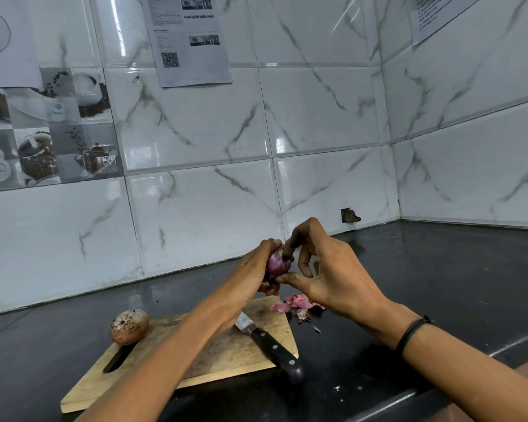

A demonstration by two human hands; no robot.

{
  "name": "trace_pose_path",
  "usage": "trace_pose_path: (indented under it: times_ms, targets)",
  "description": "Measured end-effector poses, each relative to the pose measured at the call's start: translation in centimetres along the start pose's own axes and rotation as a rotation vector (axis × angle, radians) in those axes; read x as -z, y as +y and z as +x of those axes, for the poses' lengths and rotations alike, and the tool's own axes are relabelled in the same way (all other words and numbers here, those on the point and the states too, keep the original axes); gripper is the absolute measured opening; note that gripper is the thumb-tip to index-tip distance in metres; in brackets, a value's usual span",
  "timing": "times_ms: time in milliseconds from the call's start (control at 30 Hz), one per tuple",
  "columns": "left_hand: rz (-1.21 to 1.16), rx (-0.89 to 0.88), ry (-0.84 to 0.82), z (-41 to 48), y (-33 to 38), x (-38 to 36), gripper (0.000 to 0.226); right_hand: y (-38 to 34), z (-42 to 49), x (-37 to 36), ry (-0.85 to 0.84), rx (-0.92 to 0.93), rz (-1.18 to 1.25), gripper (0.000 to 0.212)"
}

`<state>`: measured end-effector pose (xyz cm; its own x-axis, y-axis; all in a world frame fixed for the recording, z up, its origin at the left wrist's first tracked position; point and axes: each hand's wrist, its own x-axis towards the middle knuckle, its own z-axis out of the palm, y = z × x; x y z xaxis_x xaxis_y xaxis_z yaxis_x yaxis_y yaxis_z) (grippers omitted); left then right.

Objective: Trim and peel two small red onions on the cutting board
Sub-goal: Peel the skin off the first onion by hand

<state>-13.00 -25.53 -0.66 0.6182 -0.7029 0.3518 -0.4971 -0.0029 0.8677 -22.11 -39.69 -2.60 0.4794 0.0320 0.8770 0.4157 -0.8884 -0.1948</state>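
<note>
Onion in dry brown skin (129,325) sits on the cutting board (220,351), well to the left of and below both sets of fingers, touched by neither. The left hand (252,271) is curled round a second, purple onion (277,264), held up above the board's far corner. The right hand (328,269) meets it from the other side: index fingertip (287,254) pressing on its top, thumb (290,278) under it, other fingers bent and clear. A knife (272,344) lies on the board beneath the left wrist. Pink peels (296,304) lie just below the right thumb.
</note>
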Motion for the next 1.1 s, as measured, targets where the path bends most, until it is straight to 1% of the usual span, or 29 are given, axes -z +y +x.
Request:
trace_pose_path:
  times_ms: [167, 300, 367, 567, 833, 967, 1100]
  targets:
    - [0.01, -0.027, -0.003, -0.05, 0.0, -0.07, 0.044, 0.02, 0.05, 0.04, -0.007, 0.011, -0.019, 0.058]
    - [-0.036, -0.009, -0.003, -0.07, -0.05, -0.11, 0.043, 0.06, -0.06, -0.21, -0.039, 0.027, -0.085, 0.052]
    - [-0.058, -0.01, 0.009, -0.04, 0.12, -0.09, 0.04, 0.05, 0.01, -0.4, -0.034, 0.028, -0.074, 0.05]
    - [-0.085, 0.008, 0.053, -0.06, -0.04, -0.3, 0.031, 0.25, 0.03, -0.01, 0.032, -0.015, -0.026, 0.059]
    - [-0.06, 0.005, 0.055, -0.14, -0.02, -0.55, 0.035, 0.3, -0.03, -0.11, -0.027, -0.022, -0.048, 0.057]
    - [-0.057, -0.031, 0.058, -0.31, 0.23, -0.71, 0.036, 0.34, -0.11, -0.3, -0.063, 0.032, -0.09, 0.047]
    - [-0.077, -0.013, 0.049, -0.13, 0.04, -0.46, 0.036, 0.22, -0.09, -0.43, -0.038, 0.002, -0.074, 0.049]
